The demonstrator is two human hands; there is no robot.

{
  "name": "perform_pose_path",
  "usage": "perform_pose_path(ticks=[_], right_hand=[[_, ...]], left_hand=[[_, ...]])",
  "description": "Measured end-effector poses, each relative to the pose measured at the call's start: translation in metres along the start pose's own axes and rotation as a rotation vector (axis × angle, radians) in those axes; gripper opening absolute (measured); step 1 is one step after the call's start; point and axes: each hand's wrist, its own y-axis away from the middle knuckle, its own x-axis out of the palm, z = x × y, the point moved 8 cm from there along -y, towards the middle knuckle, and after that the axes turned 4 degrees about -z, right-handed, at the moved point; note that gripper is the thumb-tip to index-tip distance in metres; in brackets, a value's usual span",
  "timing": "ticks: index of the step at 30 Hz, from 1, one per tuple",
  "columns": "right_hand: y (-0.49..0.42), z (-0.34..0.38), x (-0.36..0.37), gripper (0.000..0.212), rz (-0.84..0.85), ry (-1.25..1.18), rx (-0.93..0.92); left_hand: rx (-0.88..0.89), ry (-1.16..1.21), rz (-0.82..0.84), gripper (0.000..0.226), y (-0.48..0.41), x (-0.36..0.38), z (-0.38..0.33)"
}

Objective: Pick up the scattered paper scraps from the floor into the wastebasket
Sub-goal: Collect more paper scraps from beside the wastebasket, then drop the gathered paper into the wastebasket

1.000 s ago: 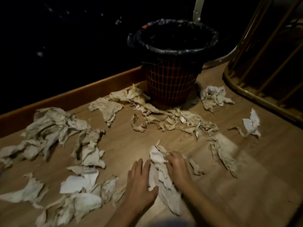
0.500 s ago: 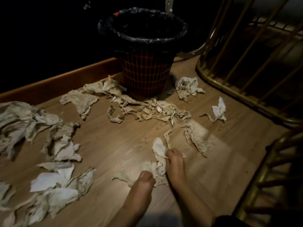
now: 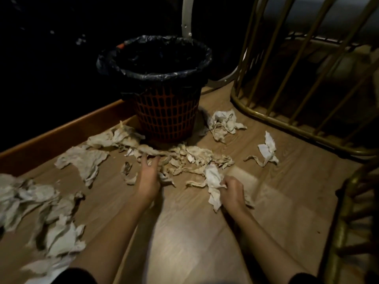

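An orange mesh wastebasket (image 3: 167, 119) lined with a black bag stands upright at the back of the wooden floor. Torn paper scraps lie all around it, with a dense pile of scraps (image 3: 190, 158) just in front of its base. My left hand (image 3: 148, 177) reaches into the left part of that pile, fingers spread among the scraps and touching them. My right hand (image 3: 232, 191) is closed on a crumpled white scrap (image 3: 213, 181), low over the floor to the right of the pile.
More scraps lie at the left (image 3: 26, 201), near the wooden skirting board (image 3: 61, 130), and to the right of the basket (image 3: 223, 121) (image 3: 266, 149). A brass-coloured barred frame (image 3: 297, 111) curves along the right side. Another brass frame (image 3: 352, 222) stands at the lower right.
Both hands moved forward toward the basket. The left hand let go of the scrap both held and reached into the pile; the right hand kept the white scrap.
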Motion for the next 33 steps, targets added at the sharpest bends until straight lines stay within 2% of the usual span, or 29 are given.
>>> perform_pose_path(ticks=[2, 4, 5, 6, 8, 10, 13, 16, 20, 23, 26, 30, 33], right_hand=[[-0.026, 0.015, -0.011, 0.024, -0.093, -0.121, -0.006], [-0.053, 0.040, -0.004, 0.024, -0.058, -0.066, -0.101], [-0.064, 0.049, 0.010, 0.032, 0.044, 0.041, -0.116], [-0.073, 0.052, 0.028, 0.049, 0.191, 0.148, -0.078], [-0.080, 0.054, 0.061, 0.075, 0.446, 0.243, 0.018], [-0.080, 0.066, 0.085, 0.078, 0.493, 0.307, -0.010], [-0.064, 0.100, 0.105, 0.054, 0.336, 0.392, -0.197], [-0.025, 0.121, 0.116, 0.039, 0.174, 0.309, -0.336], [0.022, 0.118, 0.109, 0.034, 0.122, 0.208, -0.486], [0.026, 0.121, 0.094, 0.028, 0.201, 0.015, -0.459], [0.007, 0.170, 0.056, 0.026, 0.133, -0.142, -0.548], [-0.035, 0.275, -0.025, 0.019, -0.022, -0.296, -0.751], [-0.083, 0.343, -0.088, 0.018, -0.145, -0.349, -0.788]], left_hand=[[-0.014, 0.012, 0.046, 0.080, -0.029, 0.009, -0.001], [0.008, 0.033, 0.074, 0.075, -0.053, 0.019, 0.000], [0.037, -0.033, 0.105, 0.075, -0.061, 0.026, 0.001], [0.053, -0.130, 0.153, 0.076, -0.068, 0.033, 0.006], [0.011, -0.308, 0.264, 0.075, -0.076, 0.047, 0.023], [-0.068, -0.351, 0.322, 0.068, -0.079, 0.051, 0.036], [-0.037, -0.282, 0.182, 0.044, -0.071, 0.043, 0.035], [0.022, -0.133, 0.022, 0.027, -0.040, 0.035, 0.030], [-0.021, -0.056, 0.031, 0.025, -0.001, 0.032, 0.041], [-0.008, -0.012, 0.004, 0.027, 0.011, 0.005, 0.039], [0.038, 0.052, -0.116, 0.029, 0.000, -0.055, 0.010], [0.252, 0.040, -0.317, 0.016, -0.051, -0.162, -0.064], [0.269, 0.074, -0.480, 0.018, -0.096, -0.234, -0.106]])
